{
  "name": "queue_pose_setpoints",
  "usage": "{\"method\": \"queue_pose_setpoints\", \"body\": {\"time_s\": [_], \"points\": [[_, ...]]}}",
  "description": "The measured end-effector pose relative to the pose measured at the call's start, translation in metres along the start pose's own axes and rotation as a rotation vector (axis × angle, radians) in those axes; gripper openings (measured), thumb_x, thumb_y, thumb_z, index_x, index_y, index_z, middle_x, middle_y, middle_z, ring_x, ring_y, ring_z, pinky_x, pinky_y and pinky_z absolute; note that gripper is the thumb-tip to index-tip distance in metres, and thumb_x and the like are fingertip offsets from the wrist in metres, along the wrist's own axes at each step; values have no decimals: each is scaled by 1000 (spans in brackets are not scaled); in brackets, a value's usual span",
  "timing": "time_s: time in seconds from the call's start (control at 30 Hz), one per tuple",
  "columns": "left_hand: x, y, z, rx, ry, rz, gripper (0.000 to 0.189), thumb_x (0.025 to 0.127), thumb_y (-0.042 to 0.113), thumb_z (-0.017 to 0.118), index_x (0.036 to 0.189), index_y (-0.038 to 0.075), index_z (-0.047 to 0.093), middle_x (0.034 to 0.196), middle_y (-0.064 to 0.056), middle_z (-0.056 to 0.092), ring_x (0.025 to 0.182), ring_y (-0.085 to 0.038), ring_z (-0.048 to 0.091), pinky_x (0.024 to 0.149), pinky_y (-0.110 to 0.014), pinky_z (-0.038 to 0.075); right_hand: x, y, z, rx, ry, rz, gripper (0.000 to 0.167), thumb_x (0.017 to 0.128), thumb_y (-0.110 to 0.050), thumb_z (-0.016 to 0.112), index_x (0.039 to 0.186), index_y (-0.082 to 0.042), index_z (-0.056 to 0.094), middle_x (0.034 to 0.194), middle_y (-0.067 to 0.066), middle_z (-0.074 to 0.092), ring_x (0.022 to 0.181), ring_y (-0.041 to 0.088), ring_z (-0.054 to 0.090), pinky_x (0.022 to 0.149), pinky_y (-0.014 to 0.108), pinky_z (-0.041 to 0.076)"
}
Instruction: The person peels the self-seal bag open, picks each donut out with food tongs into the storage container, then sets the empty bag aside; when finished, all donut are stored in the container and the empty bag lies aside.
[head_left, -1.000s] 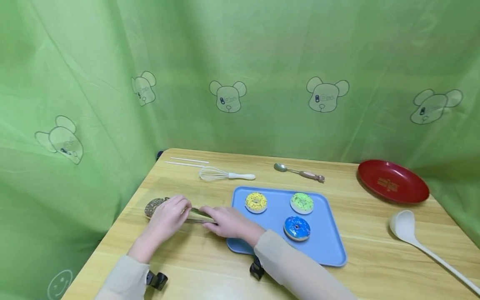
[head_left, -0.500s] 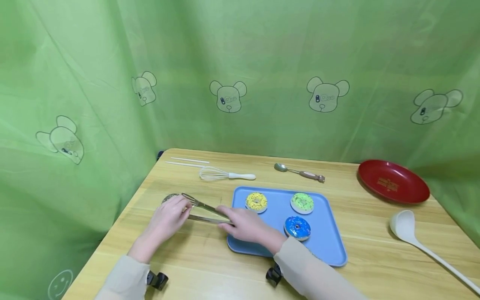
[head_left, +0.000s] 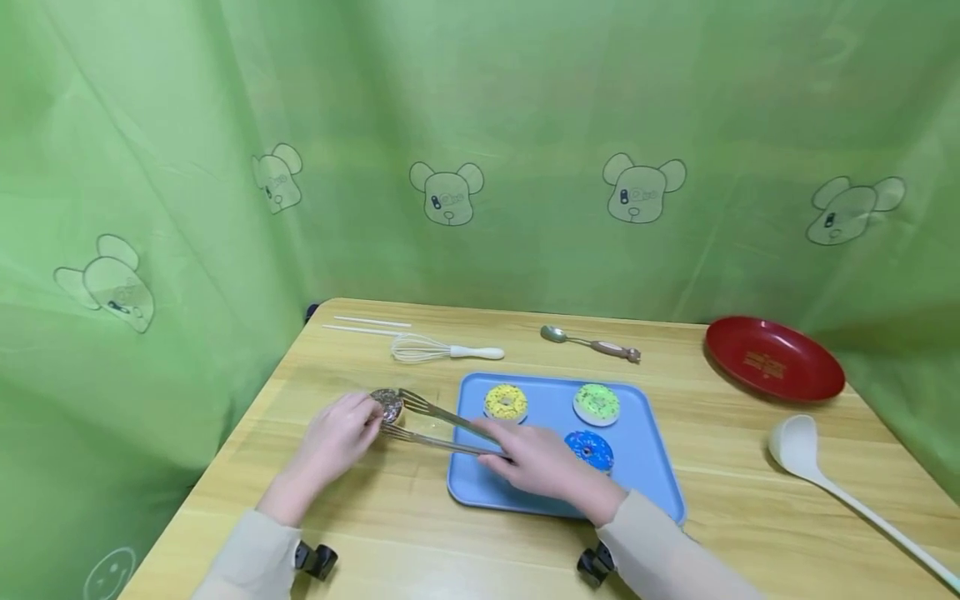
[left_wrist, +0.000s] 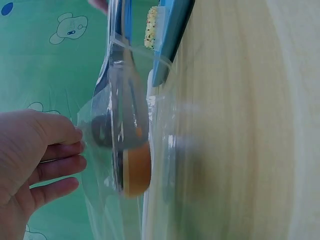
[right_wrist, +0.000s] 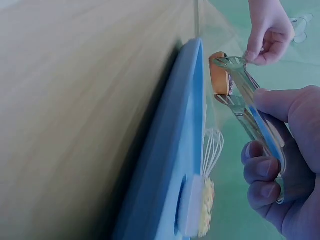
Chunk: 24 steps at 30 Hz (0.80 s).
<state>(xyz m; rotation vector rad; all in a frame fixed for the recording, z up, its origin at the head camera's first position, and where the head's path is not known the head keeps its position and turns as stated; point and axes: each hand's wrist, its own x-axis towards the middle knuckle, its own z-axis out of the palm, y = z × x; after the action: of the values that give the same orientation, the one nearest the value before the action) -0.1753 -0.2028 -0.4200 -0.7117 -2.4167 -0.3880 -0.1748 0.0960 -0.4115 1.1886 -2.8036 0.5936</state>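
My right hand (head_left: 543, 467) grips metal tongs (head_left: 456, 418), thumb on one arm and fingers curled on the other in the right wrist view. Between the tongs' slotted tips is a chocolate-topped toy donut (head_left: 388, 403), its tan side (left_wrist: 136, 172) showing in the left wrist view. A clear plastic bag (left_wrist: 92, 175) surrounds the donut and the tongs' tips there. The left hand (head_left: 337, 437) pinches the bag's edge with thumb and forefinger, just left of the donut.
Yellow (head_left: 506, 403), green (head_left: 597, 404) and blue (head_left: 588, 450) donuts sit on a blue tray (head_left: 480, 493). Behind lie white sticks (head_left: 372, 322), a whisk (head_left: 450, 350) and a spoon (head_left: 588, 342). Rightward are a red plate (head_left: 806, 367) and a white ladle (head_left: 798, 450).
The right hand has drawn the tongs rightward, and the chocolate donut has come along from the far left. My left hand has stayed nearly in place. The head view has shifted slightly.
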Motion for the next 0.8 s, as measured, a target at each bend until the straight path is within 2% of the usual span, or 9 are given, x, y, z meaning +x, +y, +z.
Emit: {"method": "queue_pose_setpoints", "body": {"time_s": [0.17,0.4,0.63,0.73,0.8], "points": [[0,-1,-1,2,-23,-21,14,72,1,73,82,7,65,81,-1,62,76,-16,59,68,-28,53,-18,9,-8,-14,21,50,48,92,-33,57,135,-15,47,96,-1,64,60,1,47,54,22,44],[0,-2,0,11,-2,-7,14,72,1,72,80,8,64,80,0,62,75,-16,59,66,-29,53,-44,21,-18,-18,81,86,46,91,-34,58,133,-15,49,94,0,64,58,0,45,52,22,43],[-1,-3,1,17,12,0,13,72,0,72,79,8,64,79,1,61,73,-16,58,63,-27,52,-71,25,-30,-2,168,75,45,89,-30,62,130,-14,51,70,-15,45,51,-2,36,45,17,35],[-1,-3,3,16,9,7,13,72,0,73,79,8,64,78,1,60,73,-15,58,63,-26,52,-87,27,-37,-16,192,85,44,89,-31,63,129,-18,52,68,-17,41,53,-2,36,46,17,34],[-2,-3,3,15,9,10,14,72,0,73,79,8,64,78,1,60,72,-15,58,62,-26,52,-97,29,-42,-16,194,111,44,88,-33,63,129,-20,52,70,-17,44,56,-2,39,48,17,35]]}}
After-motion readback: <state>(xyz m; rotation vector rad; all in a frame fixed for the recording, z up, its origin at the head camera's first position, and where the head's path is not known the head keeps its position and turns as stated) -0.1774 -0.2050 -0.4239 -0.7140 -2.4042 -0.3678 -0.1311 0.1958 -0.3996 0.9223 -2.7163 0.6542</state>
